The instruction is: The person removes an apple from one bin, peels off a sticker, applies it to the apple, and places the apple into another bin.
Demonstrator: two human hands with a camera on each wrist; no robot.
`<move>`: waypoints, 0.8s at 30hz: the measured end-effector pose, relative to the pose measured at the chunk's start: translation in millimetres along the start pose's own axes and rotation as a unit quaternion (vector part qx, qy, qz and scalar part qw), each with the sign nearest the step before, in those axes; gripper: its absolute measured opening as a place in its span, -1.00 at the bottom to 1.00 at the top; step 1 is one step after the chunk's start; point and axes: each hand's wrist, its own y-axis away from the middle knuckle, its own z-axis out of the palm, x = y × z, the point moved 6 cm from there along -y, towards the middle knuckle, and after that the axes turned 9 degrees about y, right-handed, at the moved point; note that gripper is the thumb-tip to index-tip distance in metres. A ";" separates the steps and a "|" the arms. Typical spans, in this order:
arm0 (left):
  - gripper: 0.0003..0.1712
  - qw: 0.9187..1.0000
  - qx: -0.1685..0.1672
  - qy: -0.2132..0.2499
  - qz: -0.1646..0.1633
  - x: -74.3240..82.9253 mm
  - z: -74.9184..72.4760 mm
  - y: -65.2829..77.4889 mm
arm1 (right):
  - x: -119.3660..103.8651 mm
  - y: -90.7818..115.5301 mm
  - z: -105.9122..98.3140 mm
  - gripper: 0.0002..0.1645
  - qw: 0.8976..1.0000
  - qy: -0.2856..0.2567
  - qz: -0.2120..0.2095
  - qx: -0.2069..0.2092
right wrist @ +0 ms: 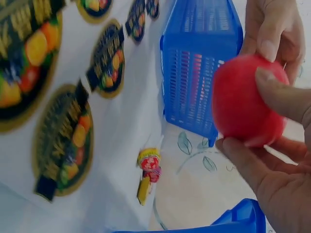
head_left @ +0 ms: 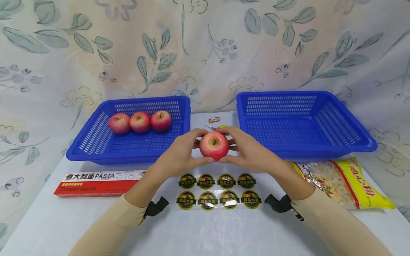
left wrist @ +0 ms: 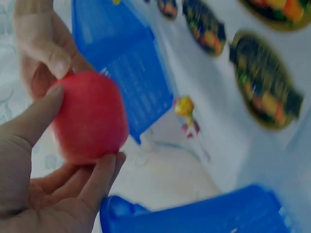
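Both hands hold one red apple [head_left: 214, 146] between them, raised over the middle of the table with its stem facing up. My left hand [head_left: 177, 156] grips its left side, thumb in front and fingers behind. On the other side, my right hand [head_left: 253, 153] grips it the same way. The left wrist view shows the apple's smooth red side [left wrist: 90, 119] between thumb and fingers. Below the hands lies a clear sheet of round black-and-gold fruit stickers [head_left: 206, 181]. Three more apples [head_left: 140, 122] sit in a row in the left blue basket [head_left: 112, 158].
A second blue basket [head_left: 307, 147] stands back right. A red and white pasta box [head_left: 93, 188] lies front left, a yellow food bag [head_left: 368, 185] front right. Between the baskets lie a small wrapped candy [head_left: 214, 120] and lollipops [right wrist: 148, 160]. A leaf-patterned cloth [head_left: 208, 53] hangs behind.
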 end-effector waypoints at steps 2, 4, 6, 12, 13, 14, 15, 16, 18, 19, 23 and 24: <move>-0.20 1.000 0.004 0.011 0.001 -1.2 6.6 1.8 | 0.1 4.1 2.8 -0.07 1.000 -0.006 0.012 -0.002; -0.20 1.000 0.008 0.013 -0.003 -4.4 13.6 4.9 | 0.3 7.4 6.5 -0.07 1.000 -0.004 0.018 -0.005; -0.19 1.000 0.006 0.019 -0.014 -8.4 20.9 7.5 | 1.7 9.6 10.7 -0.08 1.000 -0.004 0.020 -0.010; -0.20 1.000 0.003 0.012 -0.020 -18.7 36.6 11.3 | 9.0 12.5 23.3 -0.11 1.000 0.015 0.001 -0.022; -0.20 1.000 0.003 0.008 -0.020 -20.0 37.5 11.6 | 10.4 12.4 25.3 -0.12 0.999 0.022 -0.004 -0.024; -0.20 1.000 0.003 0.003 -0.022 -21.6 38.1 12.0 | 11.7 12.3 27.3 -0.13 0.999 0.029 -0.008 -0.027; -0.20 1.000 0.002 -0.005 -0.025 -23.3 38.6 12.4 | 13.0 11.9 29.1 -0.13 0.999 0.033 -0.010 -0.030; -0.20 1.000 0.000 -0.013 -0.029 -25.3 39.0 12.8 | 14.6 11.5 31.1 -0.13 0.999 0.035 -0.009 -0.034; -0.21 0.999 -0.008 -0.028 -0.035 -29.4 40.0 13.1 | 18.1 10.7 34.3 -0.13 0.998 0.038 -0.003 -0.040; -0.20 0.999 -0.013 -0.033 -0.037 -31.1 40.4 13.1 | 19.8 10.2 35.7 -0.13 0.998 0.041 -0.003 -0.041; -0.21 0.998 -0.022 -0.045 -0.032 -37.4 42.1 11.4 | 24.6 6.8 40.2 -0.17 0.998 0.047 -0.011 -0.038; -0.21 0.998 -0.025 -0.046 -0.033 -39.1 42.6 10.8 | 25.9 5.8 41.2 -0.17 0.998 0.049 -0.014 -0.036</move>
